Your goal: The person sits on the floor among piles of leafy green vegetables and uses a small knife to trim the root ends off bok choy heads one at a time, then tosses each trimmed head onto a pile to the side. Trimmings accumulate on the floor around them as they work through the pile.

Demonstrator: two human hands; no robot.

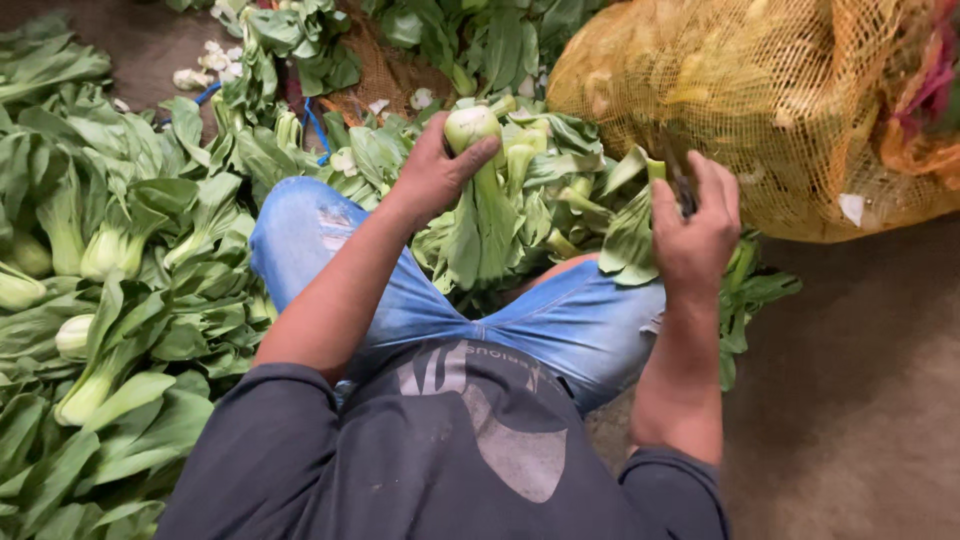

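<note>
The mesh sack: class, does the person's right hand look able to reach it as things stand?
Probably yes. The right hand is close beside the mesh sack with nothing between them, though it already holds a blade and a leaf.

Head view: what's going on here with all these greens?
A person in a dark shirt and blue jeans sits low among bok choy. The left hand holds one bok choy head up by its pale base, leaves hanging down. The right hand grips a small dark tool, probably a knife, beside a loose green leaf. A pile of bok choy covers the ground on the left, and an orange mesh sack sits at upper right.
</note>
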